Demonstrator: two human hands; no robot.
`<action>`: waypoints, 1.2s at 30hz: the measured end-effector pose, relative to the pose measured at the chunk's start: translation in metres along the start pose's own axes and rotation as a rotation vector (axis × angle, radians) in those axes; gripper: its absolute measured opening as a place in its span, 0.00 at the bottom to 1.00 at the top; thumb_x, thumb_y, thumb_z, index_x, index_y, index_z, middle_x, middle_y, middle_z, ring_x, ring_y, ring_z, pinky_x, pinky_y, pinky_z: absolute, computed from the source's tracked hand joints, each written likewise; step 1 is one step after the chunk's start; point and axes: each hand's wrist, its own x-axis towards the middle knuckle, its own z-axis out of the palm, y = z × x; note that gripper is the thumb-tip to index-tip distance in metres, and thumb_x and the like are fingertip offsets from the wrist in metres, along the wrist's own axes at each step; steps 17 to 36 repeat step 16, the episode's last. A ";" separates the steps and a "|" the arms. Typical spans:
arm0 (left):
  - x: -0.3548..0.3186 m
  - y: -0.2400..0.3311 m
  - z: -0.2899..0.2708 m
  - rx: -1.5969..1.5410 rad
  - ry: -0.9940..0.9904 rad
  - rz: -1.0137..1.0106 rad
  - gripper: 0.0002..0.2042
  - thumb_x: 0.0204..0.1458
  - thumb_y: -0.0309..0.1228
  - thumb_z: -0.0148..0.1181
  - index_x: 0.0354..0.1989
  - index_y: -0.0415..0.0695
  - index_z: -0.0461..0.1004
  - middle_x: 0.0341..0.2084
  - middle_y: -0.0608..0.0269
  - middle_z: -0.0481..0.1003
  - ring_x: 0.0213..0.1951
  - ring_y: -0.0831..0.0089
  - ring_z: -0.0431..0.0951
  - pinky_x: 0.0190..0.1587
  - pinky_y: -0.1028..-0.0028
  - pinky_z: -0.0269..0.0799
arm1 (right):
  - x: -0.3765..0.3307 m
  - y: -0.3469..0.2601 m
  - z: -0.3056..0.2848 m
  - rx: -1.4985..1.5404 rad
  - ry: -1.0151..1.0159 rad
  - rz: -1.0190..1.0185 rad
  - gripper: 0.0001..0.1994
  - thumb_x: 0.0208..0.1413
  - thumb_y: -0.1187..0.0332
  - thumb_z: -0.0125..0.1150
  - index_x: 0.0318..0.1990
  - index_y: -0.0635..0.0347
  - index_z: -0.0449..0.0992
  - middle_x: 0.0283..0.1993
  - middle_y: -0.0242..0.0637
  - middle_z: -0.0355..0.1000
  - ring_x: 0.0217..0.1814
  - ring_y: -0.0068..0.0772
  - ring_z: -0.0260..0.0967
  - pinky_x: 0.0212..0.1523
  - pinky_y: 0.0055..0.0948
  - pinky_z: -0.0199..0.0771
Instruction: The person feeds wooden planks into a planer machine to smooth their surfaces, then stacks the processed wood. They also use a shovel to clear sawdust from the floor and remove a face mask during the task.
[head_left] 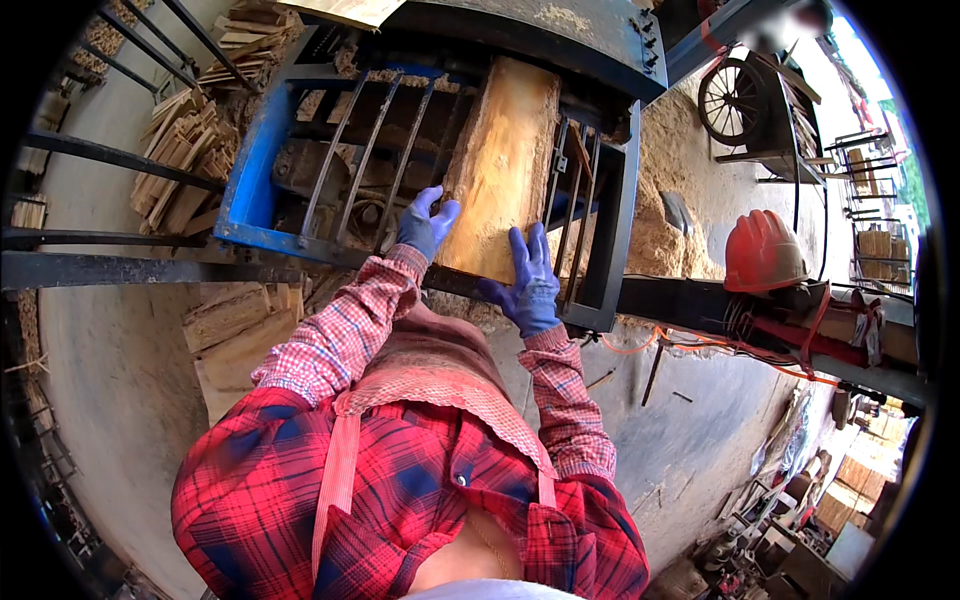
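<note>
Head view: two gloved hands on a plank at a blue machine

Head camera looks down on both hands, in blue gloves, laid against the near end of a pale wooden plank [502, 165]. The left hand [424, 224] is spread wide, fingers pressed to the plank's left edge. The right hand [530, 280] lies flat with fingers splayed on the plank's near right corner; neither hand is closed around it. The plank runs away from the person, lying lengthwise on the metal bars of a blue machine frame [250, 180], its far end under a dark steel cover [540, 35]. Sawdust [660, 150] is heaped to the right of the frame. Farther right an orange hard hat [762, 250] sits on a dark beam. Left of the machine, cut wood offcuts [180, 160] are piled on the concrete floor [110, 380].
</note>
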 end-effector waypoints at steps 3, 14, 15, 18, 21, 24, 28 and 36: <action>-0.002 0.017 -0.003 0.433 -0.048 0.376 0.21 0.46 0.35 0.60 0.48 0.38 0.72 0.47 0.45 0.73 0.49 0.54 0.73 0.54 0.66 0.68 | 0.007 0.016 0.004 -0.176 0.031 -0.076 0.44 0.39 0.48 0.70 0.63 0.57 0.60 0.67 0.56 0.52 0.70 0.57 0.49 0.66 0.43 0.53; 0.128 0.023 0.034 0.246 -0.081 0.479 0.23 0.46 0.39 0.62 0.44 0.33 0.70 0.51 0.45 0.69 0.53 0.57 0.71 0.53 0.66 0.69 | 0.137 0.064 0.017 -0.233 0.160 -0.188 0.40 0.35 0.45 0.70 0.58 0.55 0.67 0.64 0.49 0.60 0.67 0.50 0.56 0.67 0.44 0.49; 0.145 0.029 0.019 0.029 -0.170 0.312 0.23 0.48 0.40 0.62 0.48 0.37 0.70 0.56 0.47 0.66 0.55 0.55 0.69 0.56 0.65 0.67 | 0.152 0.065 0.011 -0.258 0.097 -0.158 0.40 0.37 0.45 0.69 0.58 0.54 0.67 0.65 0.48 0.59 0.68 0.50 0.55 0.68 0.43 0.47; 0.164 0.048 -0.005 -0.186 -0.261 0.155 0.23 0.50 0.41 0.61 0.52 0.41 0.70 0.60 0.50 0.64 0.57 0.53 0.67 0.59 0.65 0.64 | 0.166 0.074 0.012 -0.273 0.052 -0.121 0.40 0.38 0.42 0.66 0.59 0.52 0.67 0.67 0.48 0.55 0.70 0.47 0.50 0.69 0.42 0.45; 0.164 0.048 -0.005 -0.186 -0.261 0.155 0.23 0.50 0.41 0.61 0.52 0.41 0.70 0.60 0.50 0.64 0.57 0.53 0.67 0.59 0.65 0.64 | 0.166 0.074 0.012 -0.273 0.052 -0.121 0.40 0.38 0.42 0.66 0.59 0.52 0.67 0.67 0.48 0.55 0.70 0.47 0.50 0.69 0.42 0.45; 0.164 0.048 -0.005 -0.186 -0.261 0.155 0.23 0.50 0.41 0.61 0.52 0.41 0.70 0.60 0.50 0.64 0.57 0.53 0.67 0.59 0.65 0.64 | 0.166 0.074 0.012 -0.273 0.052 -0.121 0.40 0.38 0.42 0.66 0.59 0.52 0.67 0.67 0.48 0.55 0.70 0.47 0.50 0.69 0.42 0.45; 0.164 0.048 -0.005 -0.186 -0.261 0.155 0.23 0.50 0.41 0.61 0.52 0.41 0.70 0.60 0.50 0.64 0.57 0.53 0.67 0.59 0.65 0.64 | 0.166 0.074 0.012 -0.273 0.052 -0.121 0.40 0.38 0.42 0.66 0.59 0.52 0.67 0.67 0.48 0.55 0.70 0.47 0.50 0.69 0.42 0.45; 0.164 0.048 -0.005 -0.186 -0.261 0.155 0.23 0.50 0.41 0.61 0.52 0.41 0.70 0.60 0.50 0.64 0.57 0.53 0.67 0.59 0.65 0.64 | 0.166 0.074 0.012 -0.273 0.052 -0.121 0.40 0.38 0.42 0.66 0.59 0.52 0.67 0.67 0.48 0.55 0.70 0.47 0.50 0.69 0.42 0.45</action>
